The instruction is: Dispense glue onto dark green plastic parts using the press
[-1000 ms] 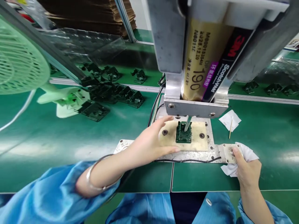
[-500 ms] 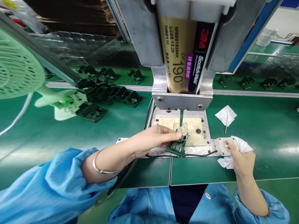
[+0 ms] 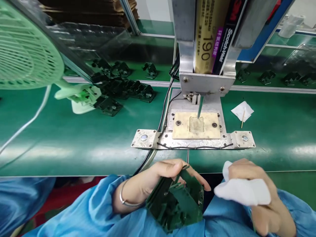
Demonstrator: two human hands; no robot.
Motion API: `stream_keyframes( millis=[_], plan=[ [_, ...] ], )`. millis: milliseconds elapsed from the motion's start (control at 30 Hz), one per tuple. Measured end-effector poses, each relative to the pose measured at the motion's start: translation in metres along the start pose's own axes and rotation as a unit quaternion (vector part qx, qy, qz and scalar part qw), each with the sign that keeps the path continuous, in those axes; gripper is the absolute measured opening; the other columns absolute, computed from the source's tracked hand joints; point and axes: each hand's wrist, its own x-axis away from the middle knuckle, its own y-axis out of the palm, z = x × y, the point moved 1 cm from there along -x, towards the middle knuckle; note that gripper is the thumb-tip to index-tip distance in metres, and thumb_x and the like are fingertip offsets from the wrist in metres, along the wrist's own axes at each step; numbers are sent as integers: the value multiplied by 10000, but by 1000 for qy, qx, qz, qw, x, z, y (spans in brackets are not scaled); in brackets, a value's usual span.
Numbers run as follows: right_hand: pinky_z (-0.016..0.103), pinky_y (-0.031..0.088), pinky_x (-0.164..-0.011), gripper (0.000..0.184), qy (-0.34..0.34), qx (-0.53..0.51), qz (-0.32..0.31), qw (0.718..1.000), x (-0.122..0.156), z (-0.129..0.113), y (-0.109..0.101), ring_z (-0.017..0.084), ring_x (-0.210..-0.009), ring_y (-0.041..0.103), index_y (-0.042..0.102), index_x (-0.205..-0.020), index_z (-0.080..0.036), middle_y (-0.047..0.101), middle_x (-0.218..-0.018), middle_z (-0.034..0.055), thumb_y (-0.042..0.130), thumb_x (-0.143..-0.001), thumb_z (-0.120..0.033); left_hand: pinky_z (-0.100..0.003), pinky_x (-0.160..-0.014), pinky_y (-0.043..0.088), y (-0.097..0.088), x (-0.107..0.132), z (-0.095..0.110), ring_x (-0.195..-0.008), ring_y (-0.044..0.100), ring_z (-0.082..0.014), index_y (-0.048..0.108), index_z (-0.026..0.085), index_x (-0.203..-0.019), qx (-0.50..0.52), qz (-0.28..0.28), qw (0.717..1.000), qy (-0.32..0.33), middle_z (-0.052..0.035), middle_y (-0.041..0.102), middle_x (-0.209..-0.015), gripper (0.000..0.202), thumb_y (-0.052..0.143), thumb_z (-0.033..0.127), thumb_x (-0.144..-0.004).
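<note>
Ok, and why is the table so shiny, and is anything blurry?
In the head view, pale glare streaks the green tabletop, perhaps from lights overhead; also in the head view, the right hand and its white wipe look smeared, probably from moving, while the big "190" on the cartridge is readable.

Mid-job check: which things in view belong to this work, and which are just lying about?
Part of the job:
green part, left hand
white wipe, right hand
likely the cartridge and pale plate

Seemingly lying about:
fan
brown stack
paper square and stick

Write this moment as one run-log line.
left hand: holding green part; right hand: holding white wipe; nozzle: over cream plate
</note>
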Motion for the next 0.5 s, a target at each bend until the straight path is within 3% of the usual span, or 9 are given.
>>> stream_keyframes(
  millis=[100,167,233,300,433,500],
  plan=[
    [301,244,-501,763,-25,-32,-99,994,-34,-26,23,91,-455,274,469,-614,-206,312,-544,-54,259,-894,-884,-318,-610,471,7,-5,-1,-637,626,-232,783,143,-720,-36,54,998,-3,-96,701,-691,534,763,663,-596],
    [302,174,-486,741,-48,-43,-135,989,-49,-31,34,70,-440,197,333,-594,-209,222,-542,-76,275,-894,-884,-281,-545,387,13,-5,1,-540,513,-165,742,145,-650,-55,79,995,-21,-52,618,-598,502,792,635,-556],
    [307,147,-485,727,-67,-43,-148,986,-51,-30,38,67,-438,165,296,-604,-212,201,-548,-81,288,-900,-876,-274,-533,342,20,-4,4,-519,456,-144,716,146,-629,-59,77,995,-33,-31,570,-574,485,797,616,-541],
    [312,151,-496,721,-60,-25,-151,986,-43,-28,36,79,-454,167,315,-610,-215,216,-562,-75,255,-913,-866,-290,-563,372,25,0,8,-566,504,-174,727,152,-661,-65,66,995,-30,-40,604,-623,459,782,597,-564],
    [321,171,-524,737,-17,7,-150,988,-22,-26,27,96,-486,181,323,-605,-216,212,-586,-61,179,-912,-871,-352,-750,493,29,5,13,-847,646,-293,786,173,-816,-96,54,994,-6,-69,733,-842,385,770,496,-608],
    [322,174,-534,739,-14,16,-143,989,-20,-26,26,92,-485,181,336,-615,-216,217,-584,-64,190,-904,-880,-341,-724,497,28,4,12,-818,647,-282,785,177,-801,-101,57,993,-8,-60,728,-815,368,757,499,-626]
  ],
)
